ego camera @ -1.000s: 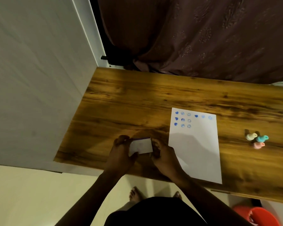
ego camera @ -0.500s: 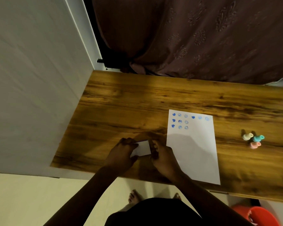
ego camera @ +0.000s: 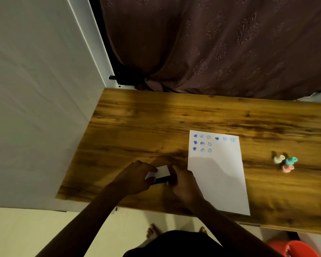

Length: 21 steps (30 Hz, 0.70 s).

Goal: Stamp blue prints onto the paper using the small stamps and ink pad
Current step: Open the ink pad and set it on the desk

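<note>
Gripping the small white flat ink pad case (ego camera: 160, 174) from both sides, left hand (ego camera: 135, 179) and right hand (ego camera: 183, 184) pinch it just left of the white stamped paper sheet (ego camera: 219, 179). Prying unevenly could flip it, smearing ink; three pastel stamps (ego camera: 285, 162) sit far right.

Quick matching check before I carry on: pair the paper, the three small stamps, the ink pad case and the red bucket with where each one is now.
1 paper
2 small stamps
3 ink pad case
4 red bucket

A between both hands, near the table's front edge
B on the floor, bottom right
C clustered on the table, right of the sheet
D flat on the table, blue prints along its far end

Pairs: 1-D, 2-C, 3-A, 4-B
</note>
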{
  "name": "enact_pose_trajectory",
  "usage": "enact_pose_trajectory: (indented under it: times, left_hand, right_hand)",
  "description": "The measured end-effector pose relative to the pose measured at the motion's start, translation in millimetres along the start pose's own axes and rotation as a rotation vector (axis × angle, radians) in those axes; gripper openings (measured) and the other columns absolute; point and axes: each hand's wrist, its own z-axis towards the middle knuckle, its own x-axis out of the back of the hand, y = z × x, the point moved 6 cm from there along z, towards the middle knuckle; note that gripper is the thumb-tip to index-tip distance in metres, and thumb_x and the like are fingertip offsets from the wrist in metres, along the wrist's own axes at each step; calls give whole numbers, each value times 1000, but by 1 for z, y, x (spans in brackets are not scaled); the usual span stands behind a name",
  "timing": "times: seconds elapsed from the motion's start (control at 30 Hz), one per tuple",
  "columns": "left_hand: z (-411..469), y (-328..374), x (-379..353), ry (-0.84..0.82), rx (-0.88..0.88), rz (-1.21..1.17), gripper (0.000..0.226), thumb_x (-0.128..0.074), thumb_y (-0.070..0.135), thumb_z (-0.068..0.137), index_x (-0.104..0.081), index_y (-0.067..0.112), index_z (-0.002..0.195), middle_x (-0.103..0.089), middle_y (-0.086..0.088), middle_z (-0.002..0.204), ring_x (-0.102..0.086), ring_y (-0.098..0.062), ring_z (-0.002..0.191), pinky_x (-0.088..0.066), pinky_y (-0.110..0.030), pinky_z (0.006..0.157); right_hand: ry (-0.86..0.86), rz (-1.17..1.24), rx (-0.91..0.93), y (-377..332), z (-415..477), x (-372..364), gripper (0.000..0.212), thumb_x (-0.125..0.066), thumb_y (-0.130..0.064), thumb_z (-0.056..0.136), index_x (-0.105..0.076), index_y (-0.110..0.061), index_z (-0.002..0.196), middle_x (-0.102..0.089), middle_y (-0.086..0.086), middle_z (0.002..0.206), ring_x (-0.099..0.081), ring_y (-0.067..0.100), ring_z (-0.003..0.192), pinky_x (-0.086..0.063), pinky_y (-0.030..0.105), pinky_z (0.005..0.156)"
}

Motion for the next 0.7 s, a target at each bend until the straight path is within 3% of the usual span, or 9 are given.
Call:
enact_pose_trajectory:
  times: [0.13,0.3,0.43,0.53,0.63,0.7]
  left_hand:
    - [7,1,11,-49,-43,-18,36,-61,35,95,-68,27,130,-69,2,134,-65,-18,118,-50,-28,96]
    - [18,4,23,-78,-113,-54,32,-57,12,95,-75,18,121,-78,-4,115,-70,-12,91,-43,-11,69]
    - [25,-3,27,-64,-73,-85,32,-53,16,101,-68,18,129,-72,-7,124,-65,-14,97,-43,-14,74]
    - [30,-8,26,-38,-38,-122,33,-51,15,103,-63,16,134,-67,-10,132,-64,-27,115,-47,-27,91]
    - [36,-13,25,-61,3,-131,37,-47,17,105,-58,18,140,-68,-11,132,-67,-29,111,-54,-45,95]
    - [39,-17,22,-70,34,-134,40,-47,20,105,-53,19,145,-64,-10,138,-65,-29,116,-52,-46,100]
  right_hand:
    - [-23,39,-15,0,2,0,62,-63,-34,97,-37,-23,152,-48,0,151,-47,21,140,-28,29,120]
    - [-21,108,-36,2,0,1,52,-61,-31,99,-41,-25,146,-55,0,142,-53,20,133,-34,32,117]
    - [-26,218,-15,-1,-5,5,43,-54,-31,102,-43,-23,143,-55,-1,142,-53,18,132,-33,30,117]
    - [-25,249,6,-2,-7,7,40,-54,-32,103,-45,-19,139,-55,-2,141,-54,15,129,-35,31,119]
    - [-29,254,-1,-2,-7,7,36,-55,-30,103,-46,-20,136,-57,-3,136,-56,13,124,-36,23,115]
    - [-53,263,-5,-3,-7,6,38,-57,-27,102,-46,-19,137,-58,-1,133,-57,15,122,-42,30,114]
